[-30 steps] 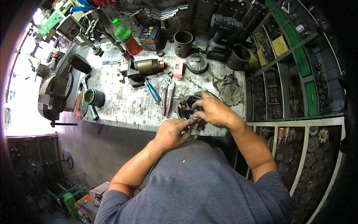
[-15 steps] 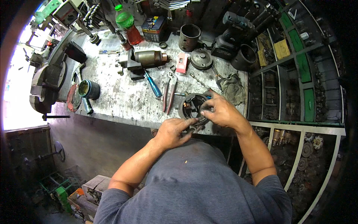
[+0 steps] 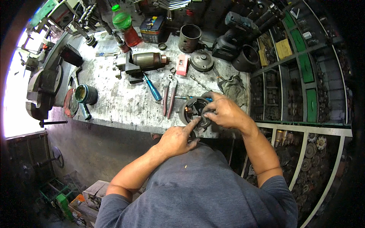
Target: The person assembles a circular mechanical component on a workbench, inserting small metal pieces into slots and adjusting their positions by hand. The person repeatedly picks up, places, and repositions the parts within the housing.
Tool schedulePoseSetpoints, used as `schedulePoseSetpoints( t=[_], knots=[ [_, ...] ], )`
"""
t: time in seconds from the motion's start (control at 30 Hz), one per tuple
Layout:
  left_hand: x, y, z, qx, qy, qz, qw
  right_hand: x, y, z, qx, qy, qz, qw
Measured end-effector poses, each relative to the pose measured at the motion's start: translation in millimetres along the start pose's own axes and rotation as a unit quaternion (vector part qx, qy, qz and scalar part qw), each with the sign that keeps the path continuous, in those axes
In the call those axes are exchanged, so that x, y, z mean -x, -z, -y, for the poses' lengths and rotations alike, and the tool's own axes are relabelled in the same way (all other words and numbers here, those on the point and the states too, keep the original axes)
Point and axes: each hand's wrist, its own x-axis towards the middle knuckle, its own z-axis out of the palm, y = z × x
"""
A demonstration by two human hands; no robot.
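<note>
A round dark metal housing (image 3: pixel 183 113), with a copper-coloured bit inside, sits at the bench's front edge. My right hand (image 3: pixel 227 114) grips its right rim, thumb and fingers bent round it. My left hand (image 3: pixel 173 139) reaches in from the near side; its index finger is stretched to the housing's inner near edge, and the thumb stands apart. What lies under the fingertips is hidden. A screwdriver with a blue handle (image 3: pixel 209 99) lies behind the housing, partly covered. To the left are pliers (image 3: pixel 173 93) with dark red grips and another blue-handled screwdriver (image 3: pixel 153 90).
Farther back on the bench (image 3: pixel 114 102) are a motor armature (image 3: pixel 146 59), a red-and-white box (image 3: pixel 182 65), a round metal cover (image 3: pixel 201 60), a cylinder (image 3: pixel 189 39), a cordless drill (image 3: pixel 228 40) and a rag (image 3: pixel 234 88). A grease tub (image 3: pixel 86 94) and vise (image 3: pixel 43 91) stand left; parts shelves (image 3: pixel 304 125) right.
My left index finger has straightened and moved slightly up into the housing. My right hand keeps its place on the rim. The whole view has shifted slightly.
</note>
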Motion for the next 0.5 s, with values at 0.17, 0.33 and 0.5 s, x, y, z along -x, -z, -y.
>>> schedulePoseSetpoints(
  t=[0.17, 0.33, 0.5],
  knots=[
    [-12, 1, -9, 0.183, 0.001, -0.020, 0.983, 10, 1, -9, -0.026, -0.072, 0.020, 0.997],
    [-8, -10, -19, 0.174, 0.060, -0.020, 0.983, 43, -3, -5, 0.025, -0.008, -0.091, 0.995],
    [-11, -20, -29, 0.174, 0.075, -0.052, 0.981, 65, -20, 3, 0.047, 0.009, -0.154, 0.987]
  ],
)
